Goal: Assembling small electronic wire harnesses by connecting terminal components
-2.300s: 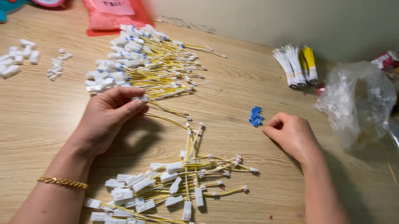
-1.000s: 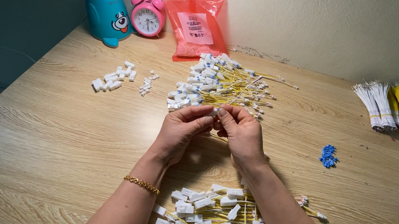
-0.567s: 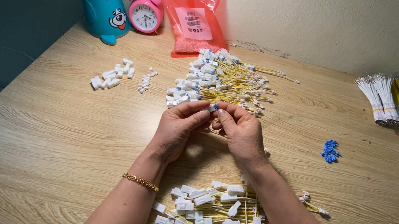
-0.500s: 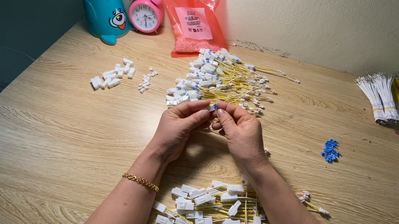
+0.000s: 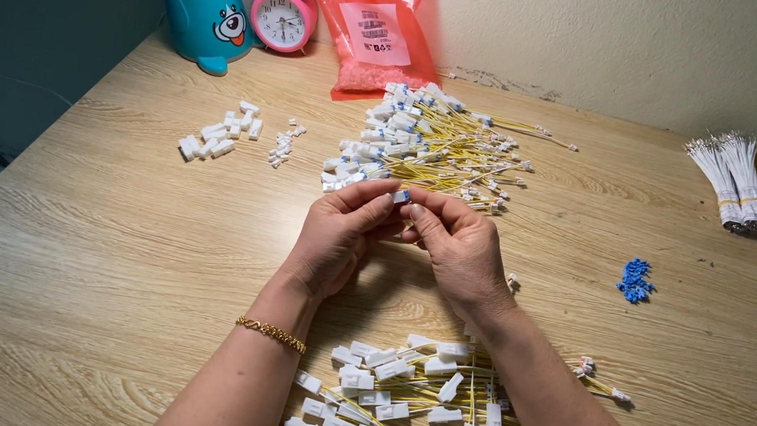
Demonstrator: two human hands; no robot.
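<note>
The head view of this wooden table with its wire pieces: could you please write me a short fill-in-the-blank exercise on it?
1. Both hands, left hand and right hand, pinch one small white connector with a ____ tip.
2. The alarm clock is ____ in colour.
3. The bracelet sits on the ____ wrist.
4. The small blue pieces lie to the ____ of the hands.

Missing words: blue; pink; left; right

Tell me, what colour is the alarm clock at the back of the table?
Pink, with a white face; the alarm clock shows in the head view.

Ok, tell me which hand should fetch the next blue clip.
Right, probably. The blue clips lie on the right hand's side of the table, while the left hand would have to cross over.
</note>
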